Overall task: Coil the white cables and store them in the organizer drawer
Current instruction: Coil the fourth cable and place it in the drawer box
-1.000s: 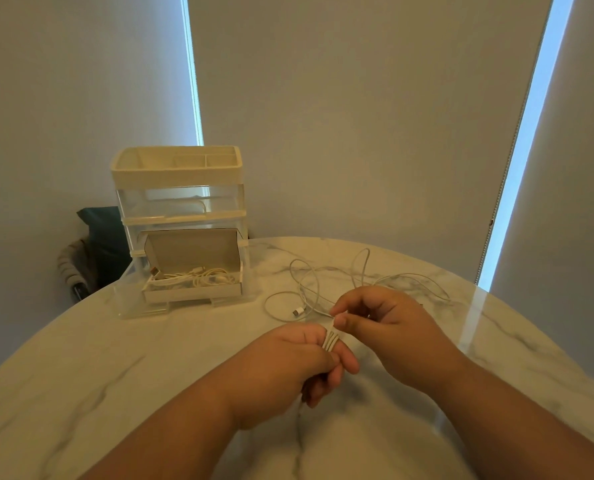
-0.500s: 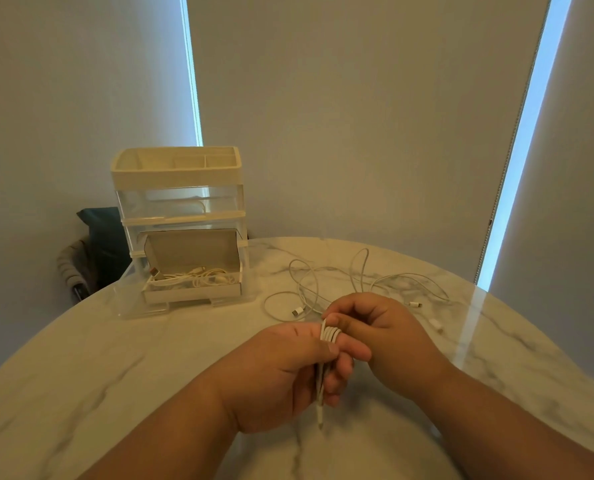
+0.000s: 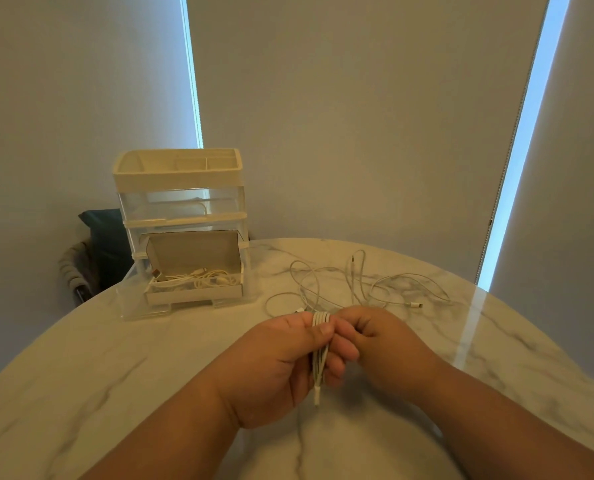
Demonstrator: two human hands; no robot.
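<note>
My left hand (image 3: 281,362) grips a tight bundle of white cable loops (image 3: 320,358); one plug end hangs below the fist. My right hand (image 3: 382,341) sits right beside it, fingers curled against the top of the bundle, pinching the cable. More loose white cable (image 3: 357,282) sprawls on the table beyond my hands, with a plug at its right end. The organizer (image 3: 179,216) stands at the back left, its bottom drawer (image 3: 191,292) pulled out and holding a tangle of pale cables.
The round marble table (image 3: 81,375) curves away on both sides. A dark chair with a cushion (image 3: 98,244) stands behind the organizer at the table's left edge. Window blinds fill the background.
The bundle in my left hand has grown by another loop and a plug end now hangs below the fist. My right hand moved down and closer to the left.
</note>
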